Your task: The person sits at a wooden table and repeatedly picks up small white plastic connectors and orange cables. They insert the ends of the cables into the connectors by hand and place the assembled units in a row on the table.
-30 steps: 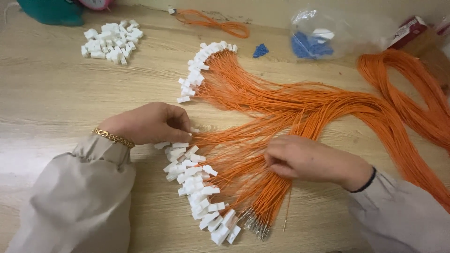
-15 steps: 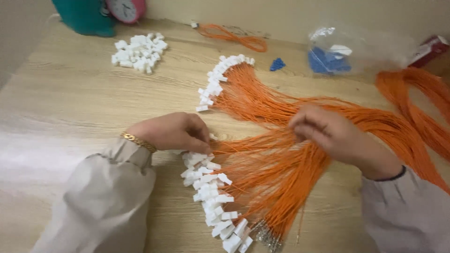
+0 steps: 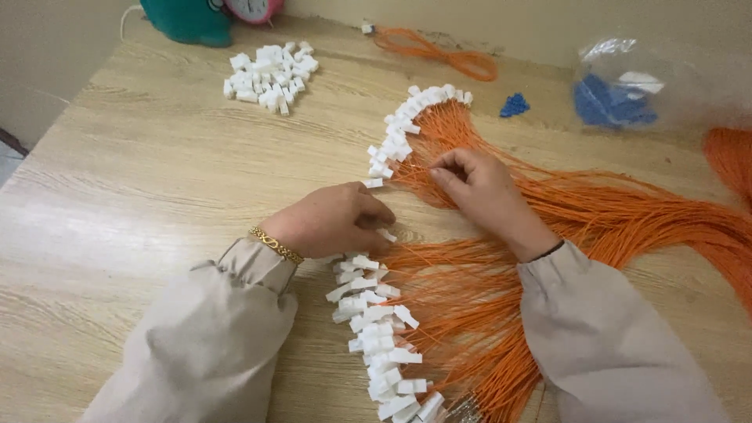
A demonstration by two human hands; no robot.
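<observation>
A pale wooden table (image 3: 141, 180) fills the view. Beyond the orange wires (image 3: 595, 211), a clear bag (image 3: 627, 86) blurs. The left hand (image 3: 329, 222) curls over white connectors (image 3: 376, 313) (its grip hidden); the right hand (image 3: 478, 184) pinches one wire.

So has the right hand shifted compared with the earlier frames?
Yes. The right hand has moved up the table, from the near fan of orange wires to the upper row of white connectors, where its fingertips now pinch at the wires.

bare table (image 3: 141, 204) left, orange wires (image 3: 627, 219) right

clear plastic bag (image 3: 627, 82) of blue pieces, far right
</observation>
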